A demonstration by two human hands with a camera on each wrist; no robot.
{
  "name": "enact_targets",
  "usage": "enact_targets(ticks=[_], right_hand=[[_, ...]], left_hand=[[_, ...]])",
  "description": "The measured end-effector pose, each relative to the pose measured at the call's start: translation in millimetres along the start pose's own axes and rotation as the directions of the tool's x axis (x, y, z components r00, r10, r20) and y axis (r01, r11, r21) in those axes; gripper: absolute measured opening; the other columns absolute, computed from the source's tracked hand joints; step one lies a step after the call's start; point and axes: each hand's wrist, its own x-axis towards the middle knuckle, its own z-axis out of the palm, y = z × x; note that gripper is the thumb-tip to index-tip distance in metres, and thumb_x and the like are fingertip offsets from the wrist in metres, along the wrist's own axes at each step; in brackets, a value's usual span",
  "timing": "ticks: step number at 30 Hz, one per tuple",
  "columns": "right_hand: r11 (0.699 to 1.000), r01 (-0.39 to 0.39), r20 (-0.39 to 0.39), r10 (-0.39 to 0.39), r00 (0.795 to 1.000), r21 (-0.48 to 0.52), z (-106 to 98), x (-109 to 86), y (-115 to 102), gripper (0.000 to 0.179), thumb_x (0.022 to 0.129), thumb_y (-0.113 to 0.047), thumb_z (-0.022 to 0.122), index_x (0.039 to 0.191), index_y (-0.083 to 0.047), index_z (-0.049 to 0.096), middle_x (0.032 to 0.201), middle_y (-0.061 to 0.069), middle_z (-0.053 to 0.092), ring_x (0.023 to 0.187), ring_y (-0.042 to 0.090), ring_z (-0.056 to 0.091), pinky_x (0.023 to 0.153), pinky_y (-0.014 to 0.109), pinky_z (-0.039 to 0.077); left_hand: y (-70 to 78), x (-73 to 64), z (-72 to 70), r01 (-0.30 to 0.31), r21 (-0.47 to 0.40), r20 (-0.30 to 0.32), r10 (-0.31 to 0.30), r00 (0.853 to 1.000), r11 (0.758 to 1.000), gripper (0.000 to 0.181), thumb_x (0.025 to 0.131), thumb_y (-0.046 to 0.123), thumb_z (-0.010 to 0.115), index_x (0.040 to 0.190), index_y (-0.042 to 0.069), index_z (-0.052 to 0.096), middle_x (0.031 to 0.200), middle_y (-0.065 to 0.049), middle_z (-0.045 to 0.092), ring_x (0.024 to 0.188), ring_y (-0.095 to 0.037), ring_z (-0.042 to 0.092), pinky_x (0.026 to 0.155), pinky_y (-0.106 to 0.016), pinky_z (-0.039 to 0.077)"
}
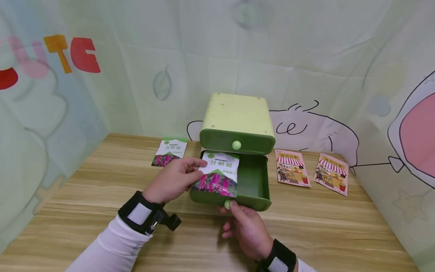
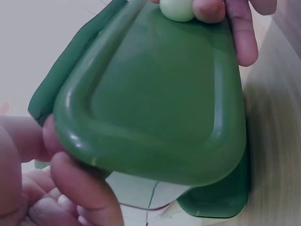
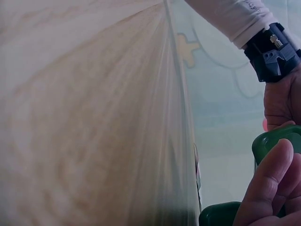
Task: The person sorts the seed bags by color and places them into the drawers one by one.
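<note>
A small two-drawer cabinet (image 1: pixel 238 111), pale yellow with green fronts, stands on the table with its lower drawer (image 1: pixel 254 179) pulled out. My left hand (image 1: pixel 175 180) pinches a white seed packet (image 1: pixel 221 168) with pink flowers at its left edge, over the left half of that drawer. At the drawer's front, my right hand (image 1: pixel 252 231) pinches the round green knob (image 1: pixel 227 204) between thumb and fingers. In the left wrist view the green drawer front (image 2: pixel 160 94) fills the middle. The upper drawer (image 1: pixel 217 139) is closed.
A matching flower packet (image 1: pixel 170 151) lies left of the cabinet. To its right lie two pink packets (image 1: pixel 292 168) with a striped shop awning picture. A printed cloth backdrop (image 1: pixel 146 75) hangs behind the wooden table (image 1: pixel 85 189).
</note>
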Motion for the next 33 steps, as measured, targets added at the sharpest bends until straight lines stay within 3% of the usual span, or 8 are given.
enact_targets(ticks=[6,12,16,27,33], right_hand=[[1.000,-0.003,0.004,0.003,1.000,-0.010,0.3,-0.5,-0.7,0.033,0.096,-0.037,0.052,0.092,-0.007,0.064,0.115,0.013,0.062,0.063,0.014,0.055,0.057,0.029,0.053],[1.000,-0.011,0.001,0.011,1.000,-0.019,-0.3,-0.2,-0.3,0.035,0.096,-0.039,0.052,0.093,-0.006,0.064,0.115,0.013,0.062,0.064,0.014,0.055,0.058,0.029,0.053],[1.000,-0.016,0.000,0.016,1.000,-0.023,-0.5,-0.1,-0.2,0.036,0.096,-0.040,0.052,0.094,-0.005,0.064,0.116,0.014,0.062,0.064,0.014,0.055,0.058,0.030,0.053],[1.000,-0.004,0.000,0.004,1.000,-0.018,0.1,-0.9,-1.2,0.034,0.097,-0.037,0.051,0.092,-0.006,0.064,0.114,0.012,0.063,0.064,0.014,0.055,0.057,0.029,0.053],[1.000,-0.004,-0.001,0.004,1.000,-0.015,0.3,-0.4,-1.1,0.035,0.097,-0.038,0.051,0.093,-0.006,0.064,0.114,0.014,0.062,0.063,0.014,0.055,0.057,0.029,0.053]], left_hand=[[0.6,2.5,1.5,-0.010,0.056,-0.017,0.011,1.000,0.998,0.027,0.091,0.018,0.061,0.117,0.011,0.062,0.089,-0.003,0.065,0.055,-0.016,0.050,0.043,-0.024,0.043],[0.6,6.6,3.6,-0.028,0.136,-0.036,0.033,0.999,0.990,0.030,0.090,0.021,0.063,0.118,0.010,0.062,0.103,-0.002,0.066,0.086,-0.011,0.058,0.065,-0.034,0.053],[0.8,8.5,4.9,-0.033,0.186,-0.046,0.043,0.998,0.982,0.030,0.090,0.023,0.063,0.118,0.012,0.062,0.107,-0.001,0.065,0.092,-0.009,0.057,0.074,-0.034,0.053],[3.8,13.1,6.8,-0.075,0.262,-0.034,0.086,0.996,0.962,0.032,0.091,0.022,0.062,0.121,0.011,0.062,0.112,-0.001,0.063,0.094,-0.009,0.055,0.078,-0.037,0.052],[8.2,16.2,8.6,-0.076,0.280,-0.008,0.081,0.997,0.957,0.034,0.091,0.018,0.060,0.124,0.009,0.060,0.116,-0.003,0.062,0.088,-0.012,0.054,0.065,-0.034,0.050]])
